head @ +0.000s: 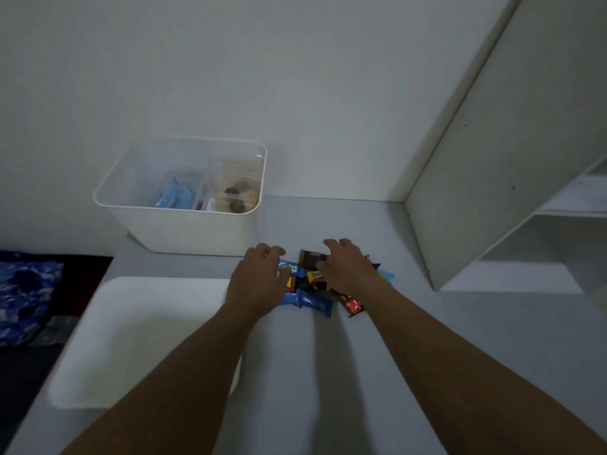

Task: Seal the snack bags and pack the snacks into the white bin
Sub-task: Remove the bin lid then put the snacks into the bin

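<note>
1. Both grips are cupped over a small heap of wrapped snacks point(307, 284) on the grey surface point(460, 339); fingers are curled but not clenched, and whether either has actually gathered a wrapper I cannot tell.
2. Far left, a white lid or tray point(131, 339) lies flat on the surface, clear of the hands.
3. Behind it stands the white bin point(184, 231), already holding a blue packet point(174, 195) and a clear bag of round snacks point(235, 195); it sits just beyond the heap, to its left.
4. The left hand point(259, 280) covers the heap's left side, fingertips on a blue wrapper point(289, 267); another blue bar point(312, 302) pokes out below the palm.
5. The right hand point(348, 270) rests over a dark brown packet point(312, 257), with a red-orange bar point(351, 305) sticking out near the wrist.
6. To do this well, I would draw both hands inward and scoop beneath the pile, gathering the stragglers so nothing slips out on the lift to the bin.
7. Slick wrappers probably slide, so firm pressure from both sides seems wise.
</note>
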{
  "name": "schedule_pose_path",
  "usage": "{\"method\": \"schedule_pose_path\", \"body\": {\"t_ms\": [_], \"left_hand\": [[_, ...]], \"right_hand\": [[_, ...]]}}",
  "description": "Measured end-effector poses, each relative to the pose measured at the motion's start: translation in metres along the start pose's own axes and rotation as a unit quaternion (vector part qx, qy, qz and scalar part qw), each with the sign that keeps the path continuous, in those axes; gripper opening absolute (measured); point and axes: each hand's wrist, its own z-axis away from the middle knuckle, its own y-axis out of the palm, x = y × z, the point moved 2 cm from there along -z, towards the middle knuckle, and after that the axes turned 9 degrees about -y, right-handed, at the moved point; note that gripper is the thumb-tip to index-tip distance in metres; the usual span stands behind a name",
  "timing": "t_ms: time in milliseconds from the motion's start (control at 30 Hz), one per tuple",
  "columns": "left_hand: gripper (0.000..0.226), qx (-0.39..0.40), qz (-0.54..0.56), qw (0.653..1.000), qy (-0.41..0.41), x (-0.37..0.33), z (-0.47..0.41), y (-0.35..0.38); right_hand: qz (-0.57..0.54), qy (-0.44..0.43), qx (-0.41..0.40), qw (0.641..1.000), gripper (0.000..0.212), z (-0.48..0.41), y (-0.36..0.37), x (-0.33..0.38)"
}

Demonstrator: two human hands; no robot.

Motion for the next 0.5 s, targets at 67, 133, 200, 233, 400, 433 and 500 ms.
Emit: {"method": "schedule_pose_path", "body": {"t_ms": [67,133,200,233,400,433,500], "left_hand": [[0.046,0.021,-0.006,1.0,-0.001,0.005,0.001,0.027],[0.059,0.032,-0.038,0.998,0.026,0.011,0.0,0.055],[0.072,0.048,-0.087,0.993,0.058,0.019,-0.005,0.08],[0.078,0.049,-0.119,0.989,0.067,0.022,-0.008,0.089],[0.088,0.078,-0.196,0.975,0.068,0.034,-0.02,0.121],[0.084,0.078,-0.2,0.974,0.069,0.036,-0.021,0.125],[0.074,0.05,-0.205,0.974,0.082,0.036,-0.023,0.128]], "right_hand": [[0.035,-0.005,0.004,0.999,0.066,-0.005,0.02,-0.019],[0.072,-0.006,0.015,0.997,0.071,-0.011,0.039,-0.038],[0.086,0.001,0.031,0.996,0.073,-0.016,0.056,-0.056],[0.093,0.004,0.032,0.995,0.072,-0.019,0.063,-0.065],[0.189,-0.059,-0.059,0.978,0.055,-0.026,0.081,-0.083],[0.2,-0.071,-0.082,0.974,0.052,-0.026,0.084,-0.085],[0.209,-0.083,-0.12,0.967,0.048,-0.028,0.087,-0.088]]}}
